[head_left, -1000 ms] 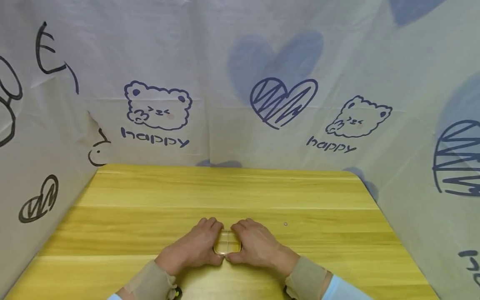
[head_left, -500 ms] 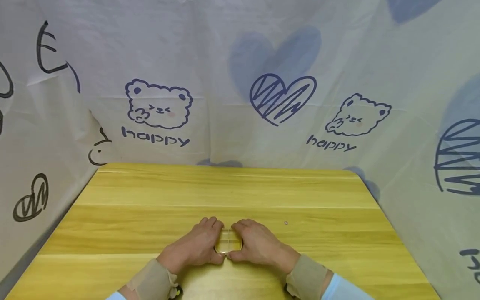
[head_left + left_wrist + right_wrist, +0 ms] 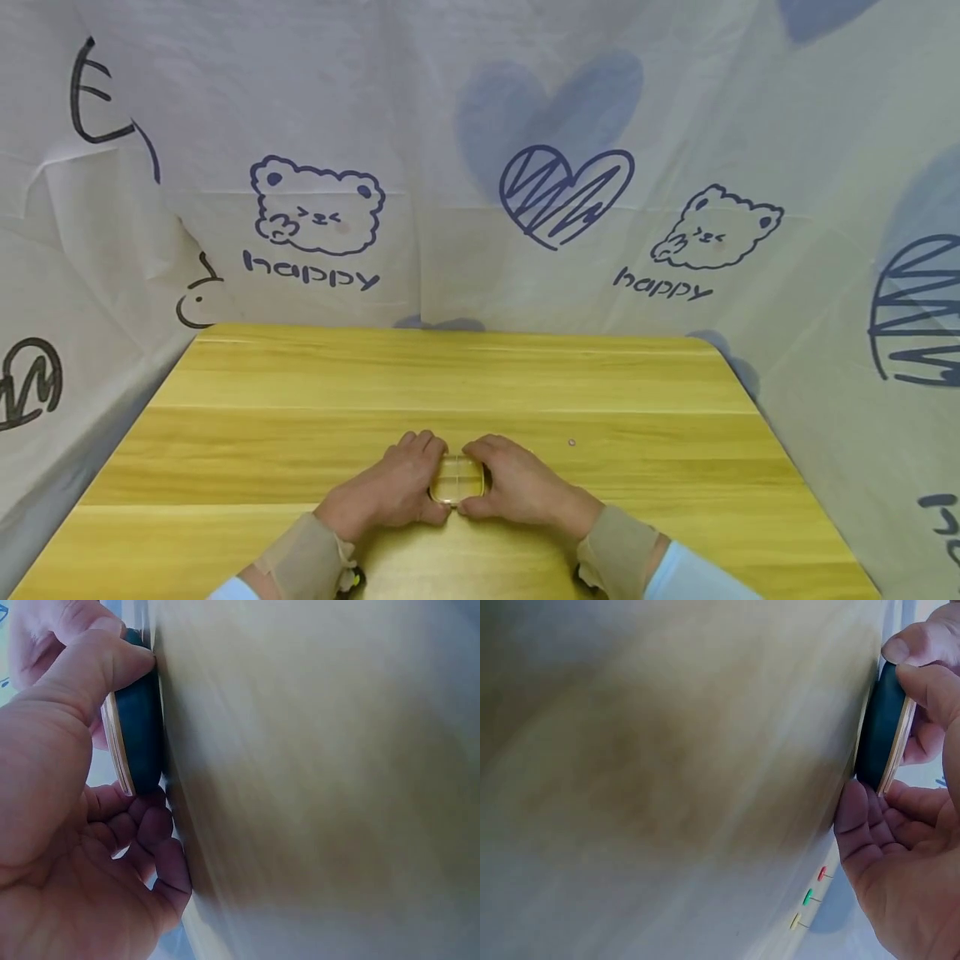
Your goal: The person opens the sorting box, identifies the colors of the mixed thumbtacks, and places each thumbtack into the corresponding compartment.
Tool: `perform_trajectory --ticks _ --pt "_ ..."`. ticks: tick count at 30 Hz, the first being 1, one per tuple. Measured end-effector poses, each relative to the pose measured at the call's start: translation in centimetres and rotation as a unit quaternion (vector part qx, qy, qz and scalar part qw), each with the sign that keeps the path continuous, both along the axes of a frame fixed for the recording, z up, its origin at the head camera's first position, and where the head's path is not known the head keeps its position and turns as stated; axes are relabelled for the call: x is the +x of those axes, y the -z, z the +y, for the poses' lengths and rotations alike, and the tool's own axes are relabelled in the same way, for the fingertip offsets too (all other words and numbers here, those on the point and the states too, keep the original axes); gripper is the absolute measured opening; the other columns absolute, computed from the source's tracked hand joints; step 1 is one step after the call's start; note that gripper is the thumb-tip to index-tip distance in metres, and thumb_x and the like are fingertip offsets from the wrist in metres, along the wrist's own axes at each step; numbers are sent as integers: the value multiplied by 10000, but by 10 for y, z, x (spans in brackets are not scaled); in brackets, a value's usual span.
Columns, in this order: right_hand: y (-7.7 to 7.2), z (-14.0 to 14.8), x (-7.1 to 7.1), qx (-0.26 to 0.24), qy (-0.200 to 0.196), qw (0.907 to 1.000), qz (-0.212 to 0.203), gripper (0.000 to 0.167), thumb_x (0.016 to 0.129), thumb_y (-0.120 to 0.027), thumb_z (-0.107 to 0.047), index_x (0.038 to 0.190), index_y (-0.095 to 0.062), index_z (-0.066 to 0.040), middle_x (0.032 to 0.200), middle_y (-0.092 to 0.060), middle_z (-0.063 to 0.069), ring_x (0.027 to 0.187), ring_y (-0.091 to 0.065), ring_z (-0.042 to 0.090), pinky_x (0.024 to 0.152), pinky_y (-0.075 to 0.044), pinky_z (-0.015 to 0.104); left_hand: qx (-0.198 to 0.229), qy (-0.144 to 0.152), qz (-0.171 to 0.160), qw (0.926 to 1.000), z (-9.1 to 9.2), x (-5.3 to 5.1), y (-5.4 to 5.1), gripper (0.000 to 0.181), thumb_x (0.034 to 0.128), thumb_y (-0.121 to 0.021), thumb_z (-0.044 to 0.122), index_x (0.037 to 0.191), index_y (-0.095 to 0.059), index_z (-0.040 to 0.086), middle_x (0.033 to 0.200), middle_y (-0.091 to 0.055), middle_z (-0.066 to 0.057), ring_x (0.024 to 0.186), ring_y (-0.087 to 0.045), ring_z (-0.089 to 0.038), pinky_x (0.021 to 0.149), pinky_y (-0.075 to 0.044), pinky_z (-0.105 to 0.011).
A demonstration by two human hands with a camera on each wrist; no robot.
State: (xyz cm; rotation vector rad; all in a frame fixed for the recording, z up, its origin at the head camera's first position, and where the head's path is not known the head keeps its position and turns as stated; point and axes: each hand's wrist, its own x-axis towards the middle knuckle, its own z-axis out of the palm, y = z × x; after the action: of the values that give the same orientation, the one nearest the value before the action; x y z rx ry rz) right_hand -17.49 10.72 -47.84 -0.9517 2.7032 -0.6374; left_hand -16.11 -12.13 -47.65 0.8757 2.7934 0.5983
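A small rounded box [image 3: 457,479] with a clear, divided-looking top and a gold-coloured rim lies on the wooden table. My left hand [image 3: 401,483] grips its left side, thumb at the near edge and fingers at the far edge. On the opposite side my right hand [image 3: 517,483] holds it the same way, and the two thumbs nearly meet in front. Both wrist views show the dark green side of the box, [image 3: 142,731] in the left and the same green side of the box [image 3: 881,731] in the right, low against the tabletop. Its contents are not discernible.
Red [image 3: 822,874], green [image 3: 808,896] and yellow [image 3: 795,922] pins with thin shafts show beyond my right hand in the right wrist view. A tiny pale thing [image 3: 572,442] lies right of the box. Printed cloth [image 3: 450,167] hangs behind and beside the wooden table [image 3: 300,375].
Both hands stay on the box, which barely shifts in the head view. A little more of its dark right side shows beside my right hand. The cloth at the left has moved outward.
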Motion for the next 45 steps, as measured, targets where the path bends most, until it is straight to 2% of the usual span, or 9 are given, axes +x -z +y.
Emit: perform_trajectory --ticks 13,20,27,32,35,38,45 --pt "-5 0 -1 26 66 9997 -237 779 871 -829 -482 1458 -581 -35 1441 -616 115 1327 -594 261 1118 -483 425 -191 111 -83 9997 1 -2 -4 658 782 -838 337 1263 -550 -7 1100 -550 -65 968 -465 -214 786 -480 -464" --pt "-8 2 -1 50 -35 9998 -208 780 893 -808 -483 1475 -564 -25 1462 -606 131 1363 -574 275 1148 -459 431 -313 198 -122 9992 3 -3 -8 596 817 -831 356 1225 -541 32 1077 -522 -47 946 -446 -212 766 -461 -461" --pt "-6 5 -8 -299 -126 9991 -259 662 929 -773 -460 1401 -634 -17 1328 -691 107 1192 -662 223 1012 -545 375 -355 170 -136 9991 4 -4 -7 639 780 -838 341 1246 -540 20 1094 -533 -47 978 -461 -222 769 -463 -458" --pt "-6 6 -8 -395 -57 9980 -482 687 916 -786 -477 1413 -628 -30 1306 -686 79 1130 -651 166 978 -543 338 93 80 -419 9990 -1 -5 -5 666 778 -853 330 1275 -559 0 1099 -558 -43 984 -470 -228 813 -461 -479" --pt "-5 7 -8 -417 -6 9972 -621 726 909 -790 -504 1441 -609 -44 1311 -670 64 1109 -631 132 973 -534 324 515 -59 -745 9959 -6 -6 -2 684 784 -887 335 1289 -574 -2 1119 -576 -36 996 -466 -216 875 -458 -486" --pt "-5 9 -8 -537 -40 9952 -813 750 908 -797 -506 1465 -589 -48 1311 -655 50 1092 -619 109 962 -528 306 751 -178 -958 9924 -9 -6 -1 697 775 -919 348 1283 -581 11 1125 -581 -29 1008 -464 -204 929 -465 -479" --pt "-4 21 -10 -1271 -146 9831 -1306 632 910 -846 -361 1402 -625 -31 1226 -647 34 1042 -634 167 863 -557 257 851 -203 -958 9915 -13 -4 0 727 761 -937 371 1289 -585 17 1139 -586 -40 1025 -473 -195 940 -486 -457"
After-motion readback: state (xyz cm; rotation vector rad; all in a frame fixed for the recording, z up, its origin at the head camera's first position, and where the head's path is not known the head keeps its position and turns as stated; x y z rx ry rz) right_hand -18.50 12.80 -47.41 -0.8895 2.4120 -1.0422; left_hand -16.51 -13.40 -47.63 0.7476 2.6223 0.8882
